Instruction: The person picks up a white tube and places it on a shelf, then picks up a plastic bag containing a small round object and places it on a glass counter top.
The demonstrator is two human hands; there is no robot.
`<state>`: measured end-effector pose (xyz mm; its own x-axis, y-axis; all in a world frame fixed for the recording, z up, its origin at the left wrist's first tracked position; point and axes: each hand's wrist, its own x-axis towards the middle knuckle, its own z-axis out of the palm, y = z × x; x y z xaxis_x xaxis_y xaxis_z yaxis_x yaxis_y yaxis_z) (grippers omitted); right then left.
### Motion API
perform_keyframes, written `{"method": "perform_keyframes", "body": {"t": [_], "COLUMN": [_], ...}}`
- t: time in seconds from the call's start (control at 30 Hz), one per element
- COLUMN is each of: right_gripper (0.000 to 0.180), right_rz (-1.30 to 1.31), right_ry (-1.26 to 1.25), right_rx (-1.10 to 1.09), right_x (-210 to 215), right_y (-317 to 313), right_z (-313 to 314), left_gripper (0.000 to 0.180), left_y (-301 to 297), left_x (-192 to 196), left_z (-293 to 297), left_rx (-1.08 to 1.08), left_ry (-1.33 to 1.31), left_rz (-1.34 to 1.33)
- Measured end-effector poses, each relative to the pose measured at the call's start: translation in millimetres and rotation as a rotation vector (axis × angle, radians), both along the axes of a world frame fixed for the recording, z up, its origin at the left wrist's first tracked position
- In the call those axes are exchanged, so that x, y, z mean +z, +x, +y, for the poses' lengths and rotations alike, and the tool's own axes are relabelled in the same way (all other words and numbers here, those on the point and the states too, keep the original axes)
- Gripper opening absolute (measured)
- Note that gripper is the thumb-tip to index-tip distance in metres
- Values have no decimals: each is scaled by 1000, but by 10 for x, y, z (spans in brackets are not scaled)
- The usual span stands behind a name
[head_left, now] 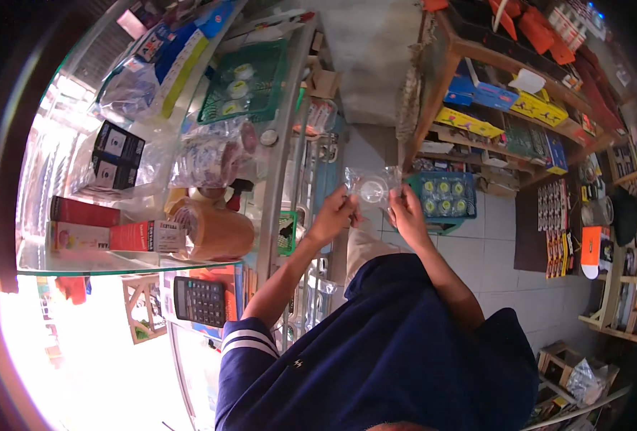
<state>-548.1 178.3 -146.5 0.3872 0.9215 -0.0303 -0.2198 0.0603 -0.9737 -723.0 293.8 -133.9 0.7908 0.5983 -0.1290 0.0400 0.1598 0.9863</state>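
Observation:
Between my two hands a small clear plastic bag (373, 174) is stretched out, with a round whitish, ring-like item inside it whose kind I cannot make out. My left hand (335, 214) pinches the bag's left edge. On the opposite side, the fingers of my right hand (407, 214) are closed on its right edge. Just beyond my right hand, a teal plastic basket (469, 190) on the tiled floor holds several clear packs with round yellow-green labels.
To my left runs a glass counter (261, 237) bearing a green basket (275, 79), a large brown roll (221, 230), black boxes (116, 154) and red boxes (85, 212). A calculator (200, 300) lies lower down. Wooden shelves (440, 79) with coloured boxes stand at the right.

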Motion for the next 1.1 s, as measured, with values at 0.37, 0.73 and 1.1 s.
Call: {"method": "perform_keyframes", "body": {"t": [0.37, 0.73, 1.1], "right_gripper": [24, 22, 41], "right_rz": [44, -1, 108], "right_ry": [-42, 61, -164], "right_rx": [-66, 9, 105], "right_x": [81, -45, 128], "right_y": [70, 156, 63], "right_z": [-60, -98, -68], "left_gripper": [42, 45, 42], "left_y": [-12, -31, -69], "left_x": [93, 84, 118], "left_z": [10, 11, -3], "left_rx": [-54, -77, -118], "left_ry": [45, -31, 74], "left_rz": [35, 30, 60]}}
